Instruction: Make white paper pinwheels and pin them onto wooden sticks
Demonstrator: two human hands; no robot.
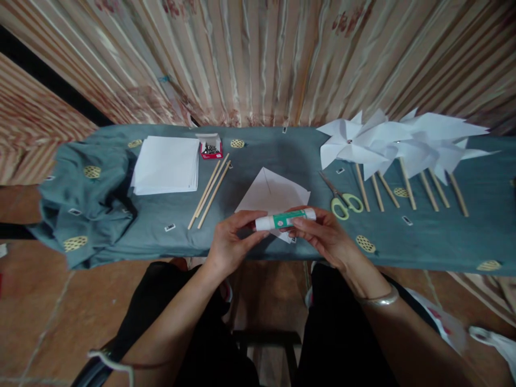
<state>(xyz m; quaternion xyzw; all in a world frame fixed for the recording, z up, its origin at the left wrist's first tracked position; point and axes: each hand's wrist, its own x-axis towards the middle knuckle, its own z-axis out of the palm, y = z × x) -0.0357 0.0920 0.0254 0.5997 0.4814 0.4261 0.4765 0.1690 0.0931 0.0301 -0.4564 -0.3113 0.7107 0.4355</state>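
A white glue stick with a green label (284,219) is held sideways between my two hands, above the table's near edge. My left hand (236,239) pinches its left end between thumb and fingers. Around the right end my right hand (320,231) is closed, with the thumb on the label. Under the glue stick lies a square of white paper (272,191), turned cornerwise, with a slit or crease line running in from its far corner. My hands partly hide its near side. Scissors with light green handles (346,205) rest to the right of the paper.
On the left are a stack of white paper (167,164), a small red box of metal pins (211,148) and several wooden sticks (212,188). Several white paper pinwheels (363,140) on sticks overlap at the right. A teal cloth (250,247) covers the table; a striped curtain (258,64) hangs behind.
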